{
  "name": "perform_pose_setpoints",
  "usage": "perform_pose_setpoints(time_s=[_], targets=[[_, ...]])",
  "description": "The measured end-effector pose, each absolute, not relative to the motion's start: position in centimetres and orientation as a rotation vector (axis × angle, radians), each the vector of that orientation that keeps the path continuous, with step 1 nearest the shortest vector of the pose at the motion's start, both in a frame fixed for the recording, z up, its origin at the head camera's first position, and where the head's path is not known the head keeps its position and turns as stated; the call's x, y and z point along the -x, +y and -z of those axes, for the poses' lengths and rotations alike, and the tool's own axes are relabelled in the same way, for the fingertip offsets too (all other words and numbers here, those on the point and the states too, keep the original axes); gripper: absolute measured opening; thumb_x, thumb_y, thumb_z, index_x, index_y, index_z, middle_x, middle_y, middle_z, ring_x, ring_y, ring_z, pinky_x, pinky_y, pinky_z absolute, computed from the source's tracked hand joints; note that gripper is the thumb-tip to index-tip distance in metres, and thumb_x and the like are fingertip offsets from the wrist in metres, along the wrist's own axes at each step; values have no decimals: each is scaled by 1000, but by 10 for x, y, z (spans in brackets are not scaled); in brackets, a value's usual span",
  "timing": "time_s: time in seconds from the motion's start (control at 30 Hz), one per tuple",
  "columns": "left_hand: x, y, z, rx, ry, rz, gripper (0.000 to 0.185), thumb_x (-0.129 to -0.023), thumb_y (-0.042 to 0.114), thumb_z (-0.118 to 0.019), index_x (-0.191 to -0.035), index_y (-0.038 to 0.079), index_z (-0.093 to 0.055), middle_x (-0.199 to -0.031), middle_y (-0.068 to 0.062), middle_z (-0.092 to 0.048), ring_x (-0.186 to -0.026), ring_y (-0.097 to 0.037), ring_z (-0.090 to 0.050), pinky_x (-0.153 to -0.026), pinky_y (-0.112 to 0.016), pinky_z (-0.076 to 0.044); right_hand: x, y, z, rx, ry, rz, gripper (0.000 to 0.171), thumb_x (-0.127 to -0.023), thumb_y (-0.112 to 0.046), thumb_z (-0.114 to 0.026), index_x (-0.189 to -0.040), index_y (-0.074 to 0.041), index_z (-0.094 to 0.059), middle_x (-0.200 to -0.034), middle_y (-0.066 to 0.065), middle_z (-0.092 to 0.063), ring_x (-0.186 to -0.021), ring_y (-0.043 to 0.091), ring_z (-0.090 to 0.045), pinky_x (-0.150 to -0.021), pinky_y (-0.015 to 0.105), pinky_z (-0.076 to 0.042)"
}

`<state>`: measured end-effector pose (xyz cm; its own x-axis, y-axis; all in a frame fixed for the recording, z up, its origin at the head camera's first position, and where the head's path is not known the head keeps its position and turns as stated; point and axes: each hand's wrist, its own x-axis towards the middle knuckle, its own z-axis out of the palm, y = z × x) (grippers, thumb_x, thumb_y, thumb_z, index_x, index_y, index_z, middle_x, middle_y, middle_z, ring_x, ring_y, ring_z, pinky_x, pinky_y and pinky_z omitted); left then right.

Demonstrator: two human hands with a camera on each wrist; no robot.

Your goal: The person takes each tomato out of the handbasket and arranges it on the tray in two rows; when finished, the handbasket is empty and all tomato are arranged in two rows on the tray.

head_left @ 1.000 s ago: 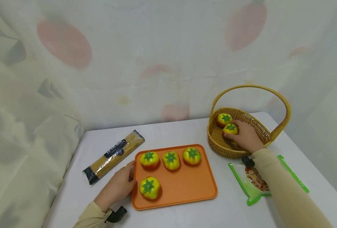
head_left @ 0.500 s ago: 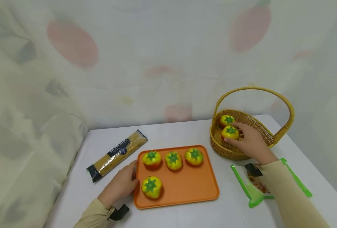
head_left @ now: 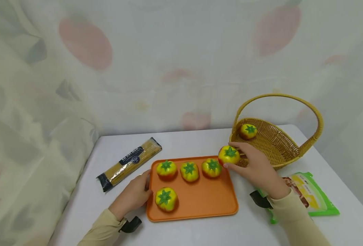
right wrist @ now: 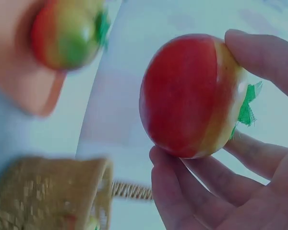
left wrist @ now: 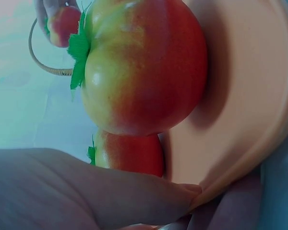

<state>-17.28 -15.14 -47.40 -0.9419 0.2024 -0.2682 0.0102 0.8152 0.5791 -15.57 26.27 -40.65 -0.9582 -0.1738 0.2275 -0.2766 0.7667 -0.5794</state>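
Note:
My right hand pinches a red-and-yellow artificial tomato between thumb and fingers, above the tray's far right corner. In the right wrist view, its red underside shows and the fingertips press its sides. My left hand grips the left rim of an orange tray; the left wrist view has the thumb on the rim and fingers partly hidden below. On the tray sit a back row of tomatoes and one tomato at front left. Another tomato lies in the wicker basket.
The basket's tall handle arches up at the back right. A pack of spaghetti lies left behind the tray. Under the right forearm is a green-edged plastic bag. A printed curtain hangs behind the table.
My right hand has lifted a tomato out of the basket and carried it left to the tray's corner. The left hand keeps hold of the tray. The head view has shifted slightly.

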Motion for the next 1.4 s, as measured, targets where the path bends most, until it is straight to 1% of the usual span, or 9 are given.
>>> perform_pose_setpoints(time_s=[0.17, 0.27, 0.37, 0.5, 0.67, 0.77, 0.93, 1.17, 1.4], targets=[[172, -150, 475, -175, 2680, -858, 76, -99, 7, -72, -166, 3, -37, -100, -6, -65, -79, -17, -59, -68, -32, -52, 148, 237, 416, -545, -2766, -980, 70, -91, -42, -88, -149, -15, -61, -142, 1, -68, -120, 19, -69, -100, 49, -61], [171, -149, 476, -178, 2677, -857, 76, -99, 7, -71, -166, 3, -37, -99, -6, -65, -79, -17, -59, -68, -32, -52, 143, 223, 422, -622, -2794, -1032, 68, -90, -43, -89, -148, -22, -61, -139, -8, -67, -118, 11, -67, -101, 45, -61], [172, -149, 477, -167, 2668, -867, 76, -99, 7, -72, -167, 3, -36, -98, -6, -64, -78, -18, -60, -67, -32, -53, 139, 211, 427, -652, -2860, -1049, 68, -89, -46, -89, -148, -31, -59, -143, -15, -63, -125, 7, -64, -108, 44, -57], [173, -148, 477, -158, 2652, -882, 77, -100, 8, -72, -167, 4, -35, -100, -6, -65, -78, -17, -62, -68, -32, -54, 134, 200, 431, -668, -2934, -1060, 71, -89, -47, -89, -151, -31, -58, -149, -13, -60, -138, 11, -59, -116, 47, -51], [174, -149, 477, -170, 2651, -877, 77, -100, 9, -72, -167, 4, -35, -100, -6, -64, -80, -17, -61, -69, -32, -53, 130, 188, 437, -689, -2995, -1085, 72, -88, -46, -89, -151, -27, -59, -152, -9, -60, -145, 17, -56, -120, 50, -48], [173, -150, 477, -170, 2662, -866, 77, -100, 9, -73, -167, 4, -36, -101, -6, -65, -82, -17, -62, -72, -32, -54, 129, 181, 442, -741, -3009, -1072, 70, -89, -43, -89, -150, -25, -60, -149, -8, -62, -140, 14, -59, -118, 48, -51], [173, -151, 475, -173, 2676, -853, 76, -100, 9, -73, -167, 4, -37, -107, -6, -67, -87, -17, -62, -77, -33, -55, 130, 174, 448, -815, -3020, -1017, 68, -90, -43, -89, -149, -24, -59, -142, -10, -64, -127, 6, -62, -110, 42, -56], [173, -152, 473, -170, 2666, -869, 77, -100, 7, -72, -167, 3, -35, -100, -7, -65, -80, -18, -61, -70, -33, -53, 130, 171, 452, -847, -3043, -979, 69, -91, -43, -87, -149, -21, -59, -145, -8, -64, -128, 8, -62, -110, 43, -56], [173, -151, 473, -170, 2671, -864, 77, -99, 7, -72, -167, 3, -35, -104, -7, -67, -82, -17, -61, -71, -32, -54, 130, 169, 454, -866, -3039, -925, 69, -91, -43, -87, -149, -21, -58, -143, -7, -64, -126, 7, -64, -107, 41, -58]])
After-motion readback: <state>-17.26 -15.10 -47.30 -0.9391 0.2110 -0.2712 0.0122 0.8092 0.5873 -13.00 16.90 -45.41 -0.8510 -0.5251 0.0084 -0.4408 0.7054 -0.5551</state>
